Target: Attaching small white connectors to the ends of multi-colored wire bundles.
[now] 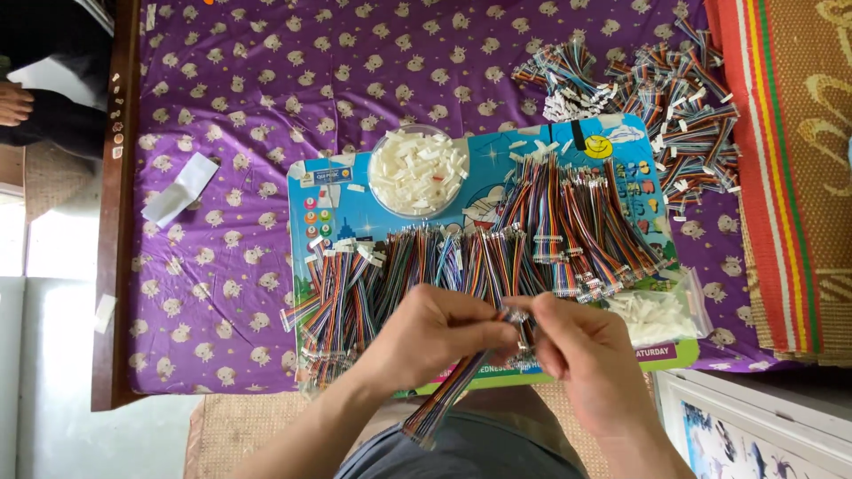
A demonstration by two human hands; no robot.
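Note:
My left hand and my right hand meet over the near edge of a blue picture board. Both pinch one multicoloured ribbon cable at its upper end, where a small white connector sits between the fingertips. The cable hangs down toward my lap. Just beyond my hands lie rows of similar coloured wire cables spread across the board.
A clear bowl of white connectors stands at the board's far side. A heap of finished cables lies far right on the purple patterned cloth. A clear bag of white parts sits right of my hands. Another person's foot shows far left.

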